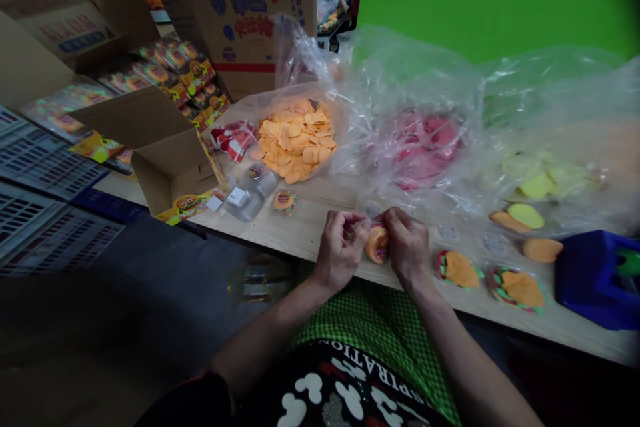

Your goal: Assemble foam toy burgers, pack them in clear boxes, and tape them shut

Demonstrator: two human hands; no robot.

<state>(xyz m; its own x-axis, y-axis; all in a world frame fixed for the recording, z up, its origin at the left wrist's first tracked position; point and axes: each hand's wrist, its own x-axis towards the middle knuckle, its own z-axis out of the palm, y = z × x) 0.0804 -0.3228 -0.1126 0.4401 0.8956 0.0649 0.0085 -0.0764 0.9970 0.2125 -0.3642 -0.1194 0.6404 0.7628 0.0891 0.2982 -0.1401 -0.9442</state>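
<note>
Pinching round orange foam burger [377,244], left hand [341,248] & right hand [407,244], crinkly plastic.

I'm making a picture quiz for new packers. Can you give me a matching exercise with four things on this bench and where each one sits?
Things:
1. heap of flat orange discs
2. blue plastic tray
3. small open cardboard box
4. round orange piece

Places:
A. far right table edge
B. between the left hand and right hand
C. in an open clear bag, centre
D. left end of the table

Pairs: 1-C, 2-A, 3-D, 4-B
</note>
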